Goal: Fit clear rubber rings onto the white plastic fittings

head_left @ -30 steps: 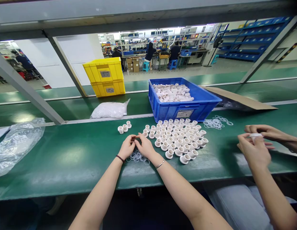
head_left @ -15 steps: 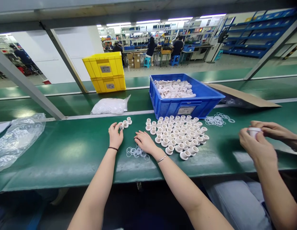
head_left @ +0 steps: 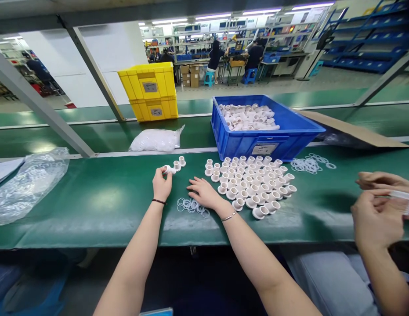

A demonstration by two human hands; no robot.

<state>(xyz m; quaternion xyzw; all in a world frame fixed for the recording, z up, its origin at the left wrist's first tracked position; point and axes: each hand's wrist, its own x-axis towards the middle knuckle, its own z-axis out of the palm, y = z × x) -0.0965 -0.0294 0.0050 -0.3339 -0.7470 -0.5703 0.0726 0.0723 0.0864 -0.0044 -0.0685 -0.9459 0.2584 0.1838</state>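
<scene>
My left hand (head_left: 162, 182) pinches a white flanged pipe fitting (head_left: 169, 169), which is tilted on its side. Just behind it, two more white fittings (head_left: 179, 163) stand upright on the green table. My right hand (head_left: 203, 192) hovers low over the table with its fingers stretched out, holding nothing I can see. Close below its fingers lies a loose pile of thin clear rings (head_left: 192, 207). To the right of that hand, several rows of white fittings (head_left: 253, 180) stand flange down; a few at the front lean.
Behind the rows stands a blue bin (head_left: 239, 144) heaped with white parts. More rings (head_left: 308, 164) lie at right, near a co-worker's hands (head_left: 377, 215) holding a white part. Stacked yellow crates (head_left: 151, 92), a filled plastic bag (head_left: 154, 139) and clear plastic (head_left: 36, 184) are leftward.
My left hand has tipped its fitting from upright onto its side. My right hand stays near the rings. The co-worker's hands have moved, and the whole view has shifted slightly.
</scene>
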